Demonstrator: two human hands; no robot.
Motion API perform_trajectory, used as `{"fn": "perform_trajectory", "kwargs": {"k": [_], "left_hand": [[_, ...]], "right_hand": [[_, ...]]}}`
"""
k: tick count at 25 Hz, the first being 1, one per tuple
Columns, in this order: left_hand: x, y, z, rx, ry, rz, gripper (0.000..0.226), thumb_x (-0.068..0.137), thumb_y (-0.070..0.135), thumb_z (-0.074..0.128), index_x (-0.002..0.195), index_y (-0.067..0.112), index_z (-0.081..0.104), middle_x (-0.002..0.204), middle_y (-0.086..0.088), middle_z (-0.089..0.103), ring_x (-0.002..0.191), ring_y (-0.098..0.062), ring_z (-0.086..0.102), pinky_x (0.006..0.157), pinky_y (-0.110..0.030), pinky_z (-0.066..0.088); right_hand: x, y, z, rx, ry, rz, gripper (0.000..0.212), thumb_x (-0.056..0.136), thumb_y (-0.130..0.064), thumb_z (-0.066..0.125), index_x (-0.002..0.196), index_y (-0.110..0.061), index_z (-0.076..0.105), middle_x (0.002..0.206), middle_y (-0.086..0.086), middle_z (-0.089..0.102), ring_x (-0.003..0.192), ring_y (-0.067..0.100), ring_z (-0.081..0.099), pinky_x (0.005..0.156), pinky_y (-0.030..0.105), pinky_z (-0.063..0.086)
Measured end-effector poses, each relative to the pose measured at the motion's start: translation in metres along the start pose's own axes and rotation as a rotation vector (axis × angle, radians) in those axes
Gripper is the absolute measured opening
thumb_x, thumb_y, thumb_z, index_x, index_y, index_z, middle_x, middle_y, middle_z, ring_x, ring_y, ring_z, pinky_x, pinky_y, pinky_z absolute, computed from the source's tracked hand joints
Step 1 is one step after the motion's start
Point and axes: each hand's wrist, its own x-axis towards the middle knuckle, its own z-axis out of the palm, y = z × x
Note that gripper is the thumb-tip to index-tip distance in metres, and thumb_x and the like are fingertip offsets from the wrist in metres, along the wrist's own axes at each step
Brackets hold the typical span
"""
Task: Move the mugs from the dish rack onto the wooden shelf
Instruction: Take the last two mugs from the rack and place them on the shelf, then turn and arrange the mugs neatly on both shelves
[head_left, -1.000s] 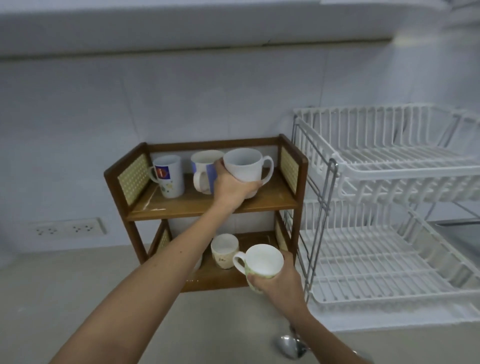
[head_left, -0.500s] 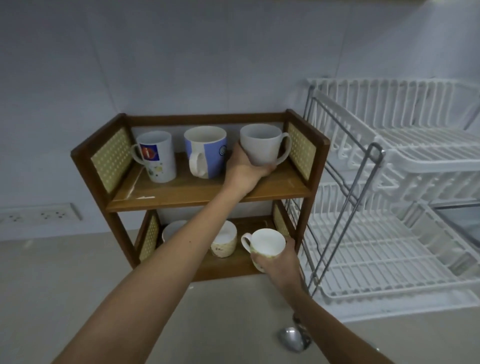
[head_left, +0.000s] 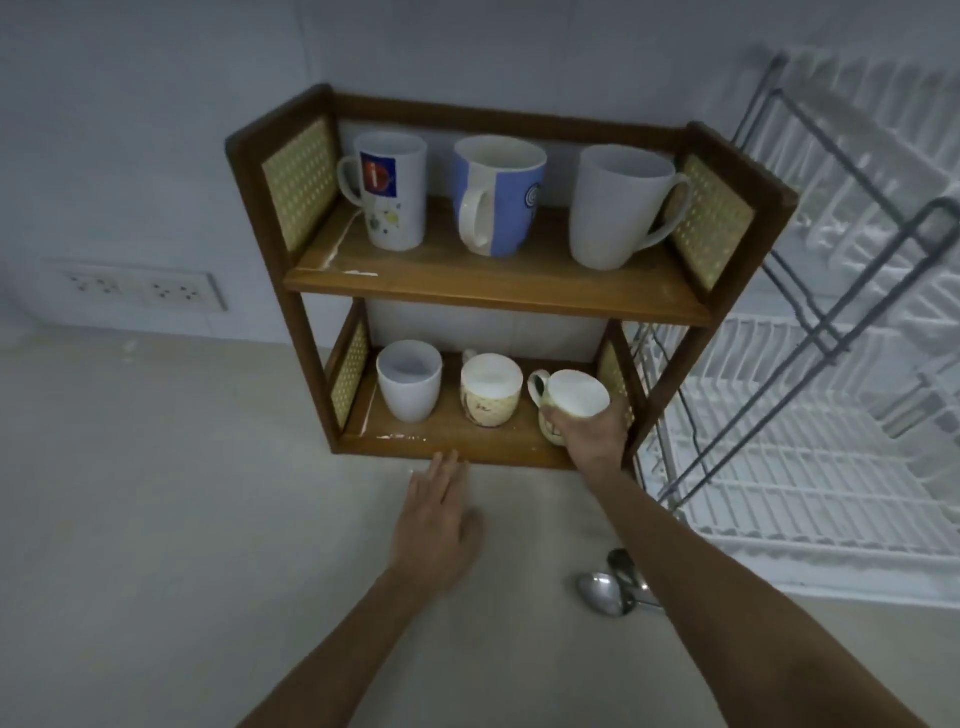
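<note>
The wooden shelf (head_left: 493, 283) has two levels. Its top level carries a white mug with a red and blue logo (head_left: 387, 189), a blue and white mug (head_left: 496, 195) and a plain white mug (head_left: 615, 205). On the bottom level stand a plain white cup (head_left: 409, 379) and a cream patterned mug (head_left: 491, 389). My right hand (head_left: 592, 434) is shut on a small cream mug (head_left: 569, 397) at the right end of the bottom level. My left hand (head_left: 436, 522) hovers open, fingers flat, over the counter just before the shelf. The white dish rack (head_left: 810, 457) stands to the right, no mugs visible in it.
Two metal spoons (head_left: 615, 584) lie on the beige counter near the rack's front corner. A double wall socket (head_left: 135, 286) sits to the left of the shelf. The rack's grey metal frame (head_left: 810, 317) stands close to the shelf's right side.
My left hand has let go of the plain white mug on the top level and dropped to the counter. My right hand has carried the small cream mug onto the bottom level.
</note>
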Motion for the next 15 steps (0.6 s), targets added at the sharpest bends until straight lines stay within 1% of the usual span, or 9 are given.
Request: {"fn": "perform_trajectory", "kwargs": {"k": [2, 4, 6, 7, 9, 11, 13, 14, 15], "left_hand": [[-0.012, -0.013, 0.021, 0.065, -0.078, -0.063, 0.066, 0.096, 0.04, 0.031, 0.152, 0.011, 0.012, 0.162, -0.007, 0.006, 0.149, -0.021, -0.002, 0.12, -0.038, -0.004], [-0.018, -0.017, 0.033, 0.121, -0.113, -0.099, 0.073, 0.095, 0.049, 0.025, 0.152, 0.01, 0.004, 0.162, -0.008, 0.001, 0.149, -0.021, -0.005, 0.117, -0.038, -0.01], [-0.018, -0.018, 0.039, 0.149, -0.106, -0.107, 0.077, 0.092, 0.055, 0.02, 0.152, 0.01, 0.001, 0.162, -0.007, 0.001, 0.149, -0.02, -0.005, 0.116, -0.038, -0.01], [-0.018, -0.019, 0.041, 0.153, -0.099, -0.108, 0.079, 0.091, 0.057, 0.018, 0.152, 0.011, 0.0, 0.162, -0.006, 0.001, 0.149, -0.02, -0.005, 0.116, -0.038, -0.01], [-0.016, -0.02, 0.042, 0.161, -0.097, -0.114, 0.08, 0.09, 0.058, 0.016, 0.152, 0.012, -0.001, 0.162, -0.005, 0.001, 0.149, -0.019, -0.004, 0.117, -0.038, -0.01], [-0.016, -0.019, 0.04, 0.165, -0.11, -0.118, 0.079, 0.09, 0.059, 0.015, 0.152, 0.012, -0.001, 0.162, -0.005, 0.0, 0.149, -0.019, -0.005, 0.117, -0.038, -0.009], [-0.018, -0.018, 0.036, 0.161, -0.168, -0.126, 0.078, 0.091, 0.058, 0.015, 0.152, 0.012, -0.003, 0.162, -0.005, -0.003, 0.148, -0.019, -0.007, 0.117, -0.038, -0.01], [-0.02, -0.016, 0.032, 0.143, -0.188, -0.121, 0.076, 0.093, 0.056, 0.016, 0.152, 0.012, -0.004, 0.162, -0.005, -0.005, 0.148, -0.02, -0.008, 0.117, -0.038, -0.011], [-0.02, -0.014, 0.026, 0.115, -0.189, -0.106, 0.073, 0.095, 0.053, 0.019, 0.152, 0.013, -0.002, 0.162, -0.005, -0.006, 0.148, -0.02, -0.007, 0.116, -0.037, -0.01]], "right_hand": [[0.003, 0.0, 0.005, -0.006, -0.009, -0.015, 0.094, 0.054, -0.037, 0.09, 0.129, -0.014, 0.038, 0.127, 0.011, 0.055, 0.119, 0.031, 0.05, 0.097, 0.04, 0.044], [0.005, 0.0, 0.008, -0.023, -0.026, -0.042, 0.093, 0.054, -0.035, 0.091, 0.127, -0.014, 0.037, 0.125, 0.011, 0.055, 0.117, 0.03, 0.051, 0.095, 0.037, 0.044], [0.004, 0.001, 0.009, -0.026, -0.025, -0.054, 0.093, 0.055, -0.032, 0.091, 0.127, -0.014, 0.036, 0.125, 0.011, 0.054, 0.116, 0.03, 0.051, 0.093, 0.035, 0.043], [0.004, 0.001, 0.009, -0.02, -0.025, -0.049, 0.093, 0.056, -0.031, 0.09, 0.128, -0.014, 0.035, 0.125, 0.011, 0.054, 0.117, 0.03, 0.05, 0.094, 0.036, 0.043], [0.002, -0.001, 0.008, -0.01, -0.046, -0.035, 0.092, 0.059, -0.026, 0.089, 0.131, -0.013, 0.034, 0.129, 0.012, 0.052, 0.119, 0.03, 0.048, 0.099, 0.04, 0.044], [-0.004, -0.009, 0.005, -0.035, -0.082, -0.043, 0.092, 0.063, -0.02, 0.087, 0.135, -0.008, 0.031, 0.133, 0.015, 0.047, 0.124, 0.032, 0.044, 0.105, 0.043, 0.041], [-0.019, -0.026, -0.003, -0.091, -0.055, -0.143, 0.087, 0.071, -0.017, 0.081, 0.139, -0.004, 0.03, 0.138, 0.018, 0.043, 0.129, 0.033, 0.04, 0.107, 0.044, 0.038], [-0.029, -0.037, -0.009, -0.123, -0.001, -0.218, 0.079, 0.075, -0.018, 0.077, 0.139, -0.005, 0.033, 0.137, 0.017, 0.044, 0.128, 0.031, 0.042, 0.106, 0.043, 0.039], [-0.041, -0.049, -0.017, -0.127, 0.061, -0.307, 0.066, 0.078, -0.021, 0.073, 0.135, -0.01, 0.041, 0.132, 0.012, 0.051, 0.122, 0.026, 0.048, 0.1, 0.041, 0.043]]}}
